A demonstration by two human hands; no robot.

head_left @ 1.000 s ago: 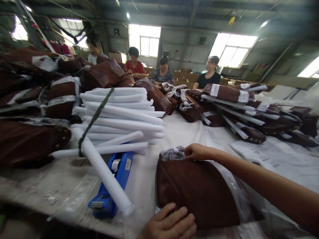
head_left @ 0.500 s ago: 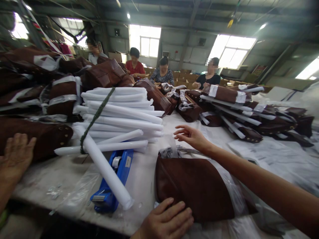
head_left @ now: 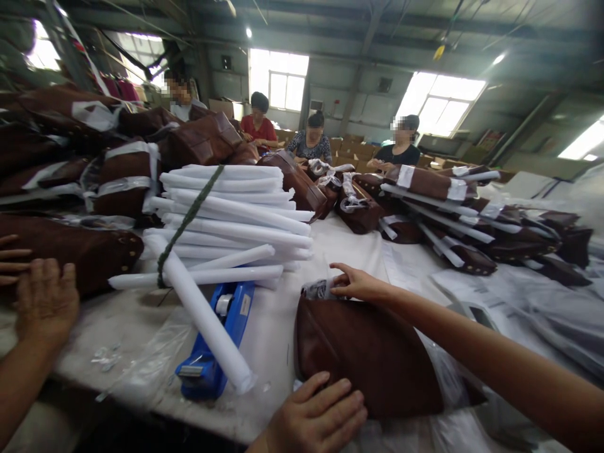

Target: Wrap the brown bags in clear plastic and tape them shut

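A brown leather bag (head_left: 363, 358) lies on its side in front of me, with clear plastic wrap at its right end. My left hand (head_left: 316, 415) rests flat against the bag's near left side, fingers extended. Over its far edge reaches my right hand (head_left: 356, 283), fingers apart and slightly bent, beside the plastic-wrapped handle (head_left: 315, 289); whether it touches the wrap I cannot tell. Left of the bag stands a blue tape dispenser (head_left: 240, 314), partly under a slanting white paper roll (head_left: 207, 321). Behind it is a stack of white rolls (head_left: 236, 236) with a dark green cord (head_left: 191, 217) across.
At the left edge, another person's hands (head_left: 47, 302) are at a brown bag (head_left: 94, 251). Wrapped brown bags pile up at back left (head_left: 125, 173) and right (head_left: 495, 226). Plastic sheets (head_left: 528, 314) cover the table's right side. Several people work beyond the table.
My right hand has come down and nearer, to the wrapped handle. My left hand stays on the bag. At the left, the other person's hand has shifted right and a second hand shows.
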